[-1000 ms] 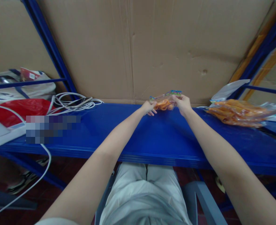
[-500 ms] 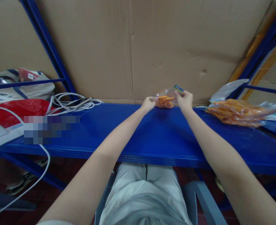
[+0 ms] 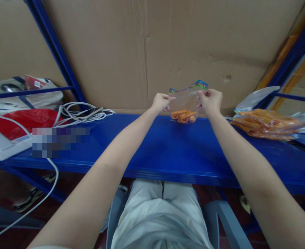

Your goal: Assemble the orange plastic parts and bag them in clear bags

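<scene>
A clear plastic bag (image 3: 184, 100) with a colourful printed top strip hangs upright near the back of the blue table (image 3: 152, 148). Several orange tube-like pieces (image 3: 183, 116) lie at its bottom; their exact kind is not clear. My left hand (image 3: 163, 102) pinches the bag's left edge, fingers closed. On the opposite edge, just below the strip, my right hand (image 3: 211, 101) is closed in a pinch too. The bag's lower end is close to the tabletop; whether it touches cannot be made out.
To the right lies a larger clear bag of orange pieces (image 3: 266, 123). Coiled white cables (image 3: 85, 114), a red plastic bag (image 3: 25, 119) and a white power strip (image 3: 11, 148) are at the left. A cardboard wall (image 3: 147, 52) stands behind, between blue posts (image 3: 56, 52).
Both hands have risen slightly and the bag is now stretched upright between them, its printed strip spread out. The orange pieces have settled at the bottom.
</scene>
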Demonstrator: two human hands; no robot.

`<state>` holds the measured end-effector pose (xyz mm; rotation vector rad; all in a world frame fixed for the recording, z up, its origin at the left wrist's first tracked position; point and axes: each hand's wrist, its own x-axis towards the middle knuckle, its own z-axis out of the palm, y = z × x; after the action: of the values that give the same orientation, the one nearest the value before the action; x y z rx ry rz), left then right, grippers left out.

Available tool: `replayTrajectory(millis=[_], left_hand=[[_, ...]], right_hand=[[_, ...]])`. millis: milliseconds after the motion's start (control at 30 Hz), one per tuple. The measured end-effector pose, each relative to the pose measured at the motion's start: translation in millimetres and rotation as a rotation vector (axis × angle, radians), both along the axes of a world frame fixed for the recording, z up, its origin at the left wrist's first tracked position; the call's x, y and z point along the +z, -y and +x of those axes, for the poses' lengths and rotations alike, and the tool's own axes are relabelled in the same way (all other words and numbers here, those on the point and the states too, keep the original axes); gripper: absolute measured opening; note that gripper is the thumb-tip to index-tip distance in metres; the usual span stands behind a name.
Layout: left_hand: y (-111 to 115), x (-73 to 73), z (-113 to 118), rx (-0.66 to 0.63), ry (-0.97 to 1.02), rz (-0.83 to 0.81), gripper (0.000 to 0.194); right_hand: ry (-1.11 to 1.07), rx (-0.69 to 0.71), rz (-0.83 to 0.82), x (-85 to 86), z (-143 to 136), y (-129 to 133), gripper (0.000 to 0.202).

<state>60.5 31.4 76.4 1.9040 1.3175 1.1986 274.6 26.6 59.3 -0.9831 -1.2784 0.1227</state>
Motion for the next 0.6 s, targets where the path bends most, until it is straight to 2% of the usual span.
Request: replayTrajectory(millis=[167,333,433,500,600], left_hand=[[8,13.0,-13,-0.106,0.093,0.002,0.03],[11,15.1,-23,-0.096,0.144,0.017,0.027],[10,15.6,-24,-0.088,0.169,0.031,0.028],[10,17.7,-23,-0.085,0.186,0.036,0.03],[10,23.4,-23,-0.068,0.212,0.045,0.031]], right_hand=[[0.058,0.002,-0.008,11.2,2,3,0.038],[0.086,0.028,0.017,18.2,9,4,0.034],[0.108,0.035,0.031,28.4,7,12,0.032],[0.114,0.007,0.025,38.8,0,23,0.03],[0.092,-0.137,-0.068,56.8,-16,42,0.02]])
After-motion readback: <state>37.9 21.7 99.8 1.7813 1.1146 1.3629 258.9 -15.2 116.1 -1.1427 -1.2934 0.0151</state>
